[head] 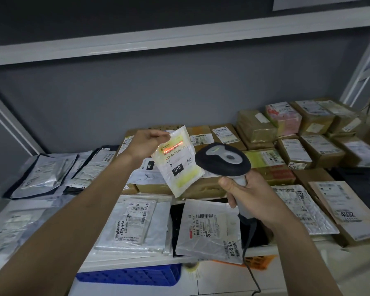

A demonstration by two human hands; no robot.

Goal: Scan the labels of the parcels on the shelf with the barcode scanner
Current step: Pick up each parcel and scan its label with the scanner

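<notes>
L hand [144, 144]: pinches top corner of white pouch [176, 162], held up above shelf [137, 264]
R hand [247, 197]: grips barcode scanner [223, 160] handle, head twd pouch
Label: red scan line [173, 148] across barcode
Below: flat mailers, cardboard boxes [295, 152] at right

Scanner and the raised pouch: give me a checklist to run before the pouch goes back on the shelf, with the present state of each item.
1. Left hand pinches the white pouch by its top corner: ok.
2. Right hand grips the barcode scanner by its handle: ok.
3. Red scan line falls across the barcode on the pouch's label: ok.
4. Label faces the scanner, nothing covers it: ok.
5. Read confirmed: cannot tell; no beep or screen shows.
6. Scanner cable hangs free of the flat parcels below: cannot tell.
</notes>
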